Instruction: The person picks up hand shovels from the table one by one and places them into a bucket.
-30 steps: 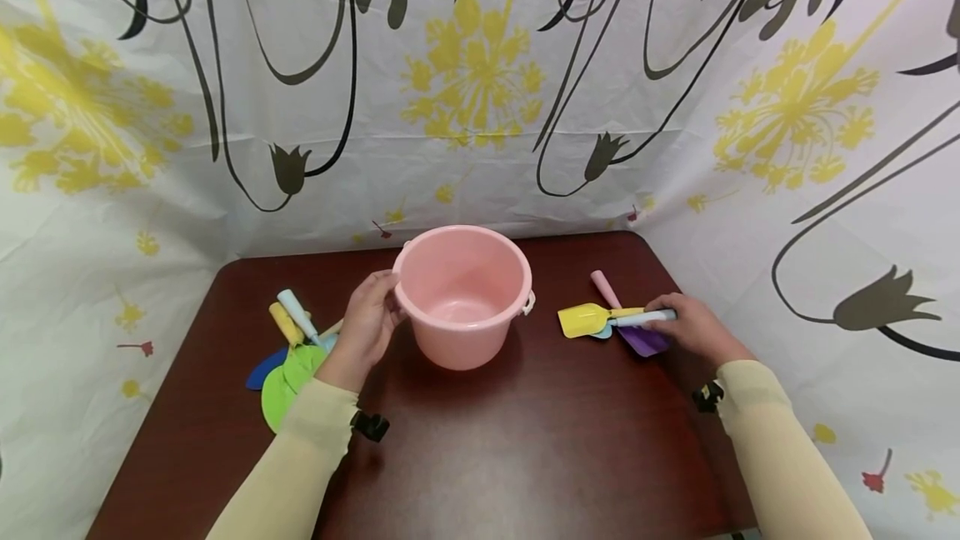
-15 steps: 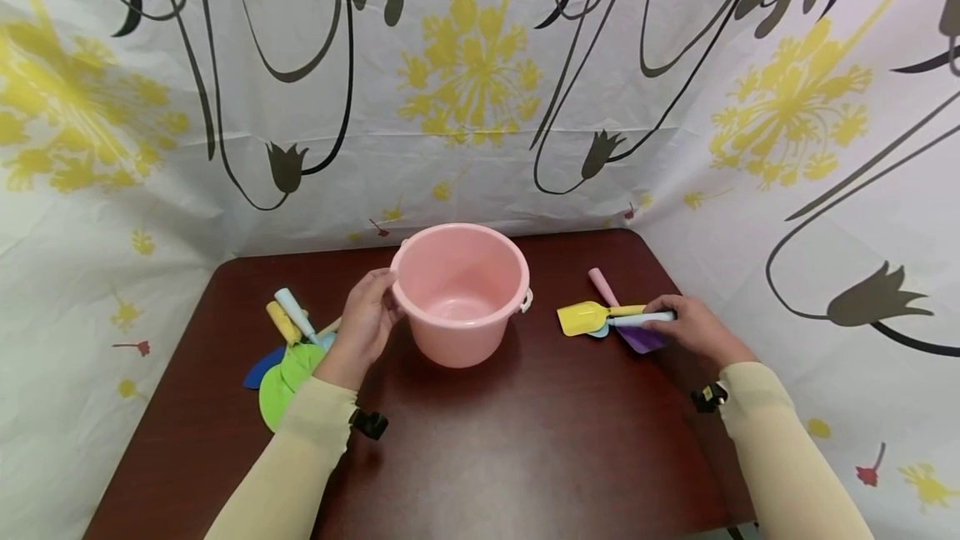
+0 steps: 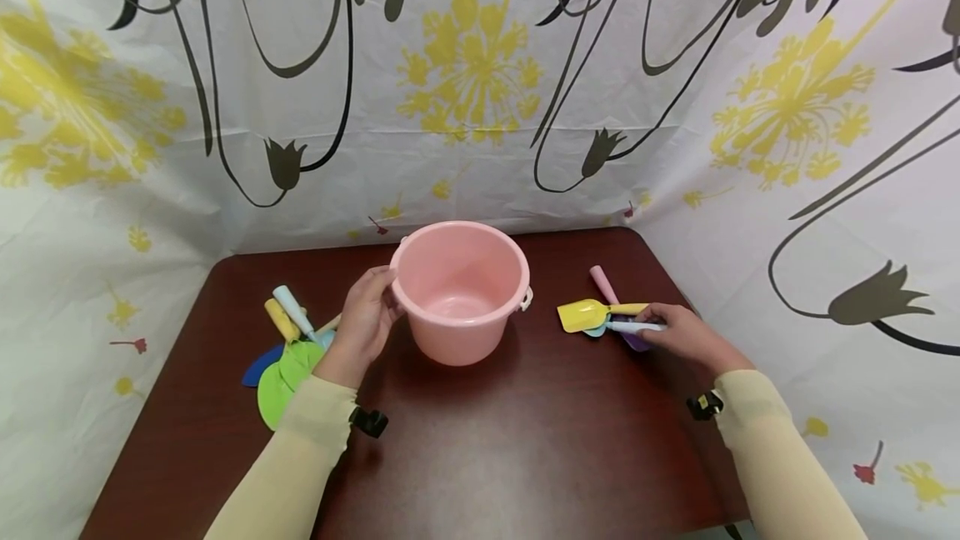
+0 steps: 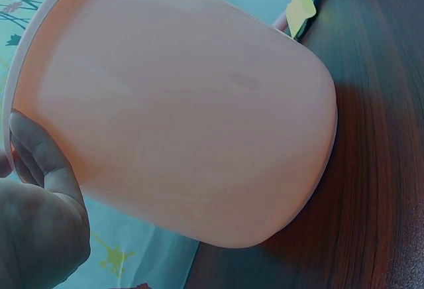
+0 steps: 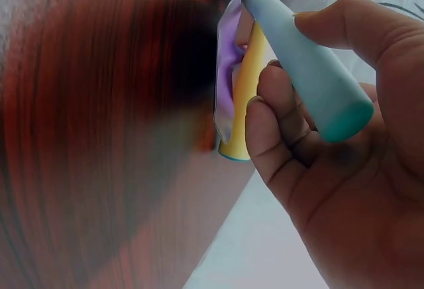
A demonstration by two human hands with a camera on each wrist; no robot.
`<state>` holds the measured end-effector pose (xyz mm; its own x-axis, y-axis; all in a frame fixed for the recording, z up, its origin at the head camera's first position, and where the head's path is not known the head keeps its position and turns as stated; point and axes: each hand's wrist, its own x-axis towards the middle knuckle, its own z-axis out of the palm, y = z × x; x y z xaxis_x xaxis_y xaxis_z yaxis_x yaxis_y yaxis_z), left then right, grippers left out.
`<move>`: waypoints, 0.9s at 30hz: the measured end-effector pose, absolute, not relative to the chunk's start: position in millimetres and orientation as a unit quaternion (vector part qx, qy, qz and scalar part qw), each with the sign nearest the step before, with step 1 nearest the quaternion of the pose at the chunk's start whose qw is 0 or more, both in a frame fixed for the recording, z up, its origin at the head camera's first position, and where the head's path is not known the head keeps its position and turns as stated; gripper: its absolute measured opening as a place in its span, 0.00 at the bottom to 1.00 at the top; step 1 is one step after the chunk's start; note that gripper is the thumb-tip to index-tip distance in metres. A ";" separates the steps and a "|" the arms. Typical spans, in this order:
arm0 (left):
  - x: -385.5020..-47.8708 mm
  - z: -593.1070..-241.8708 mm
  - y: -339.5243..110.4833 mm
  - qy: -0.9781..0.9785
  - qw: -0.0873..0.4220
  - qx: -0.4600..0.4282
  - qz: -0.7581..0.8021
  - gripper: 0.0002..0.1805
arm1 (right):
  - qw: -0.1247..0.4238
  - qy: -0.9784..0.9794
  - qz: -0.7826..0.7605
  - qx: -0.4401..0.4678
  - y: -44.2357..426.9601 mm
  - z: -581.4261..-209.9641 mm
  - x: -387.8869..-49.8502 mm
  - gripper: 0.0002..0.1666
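A pink bucket (image 3: 459,344) is at the middle of the dark wooden table, its mouth facing up. My left hand (image 3: 367,319) grips its rim on the left side; the left wrist view shows fingers against the outer wall. At the right, my right hand (image 3: 693,340) pinches the light blue handle (image 5: 311,70) of a small toy shovel between thumb and fingers. That shovel's blade is mostly hidden. Beside the handle lie a yellow toy shovel (image 3: 581,316) and a purple shovel blade (image 5: 228,70), with a pink handle (image 3: 602,280) pointing to the back.
Left of the bucket lies a pile with a green leaf-shaped piece (image 3: 288,377), a dark blue piece (image 3: 261,367), a yellow handle (image 3: 281,321) and another light blue handle (image 3: 292,311). Patterned cloth (image 3: 480,173) hangs behind the table (image 3: 465,473) and along its sides.
My right hand has shifted slightly left and downward in view, and the light blue handle has moved with it. The left hand and bucket stay put.
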<state>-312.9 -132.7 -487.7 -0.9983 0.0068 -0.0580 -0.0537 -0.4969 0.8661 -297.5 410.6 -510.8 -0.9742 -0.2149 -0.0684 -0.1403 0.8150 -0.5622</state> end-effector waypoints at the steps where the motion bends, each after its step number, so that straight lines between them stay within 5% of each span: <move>1: -312.9 -487.7 -133.0 0.502 0.018 -0.024 0.864 0.12 | 0.062 0.951 -0.287 -0.096 409.9 -510.8 -297.0 0.10; 27: -313.6 -489.5 -133.1 0.496 0.019 -0.021 0.868 0.14 | 0.054 0.955 -0.275 -0.094 408.1 -487.0 -278.7 0.10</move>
<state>-313.6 -133.1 -489.5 -0.9984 0.0129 -0.0556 -0.0545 -0.5071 0.8602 -278.7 408.1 -487.0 -0.9767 -0.2083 -0.0509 -0.1493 0.8310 -0.5358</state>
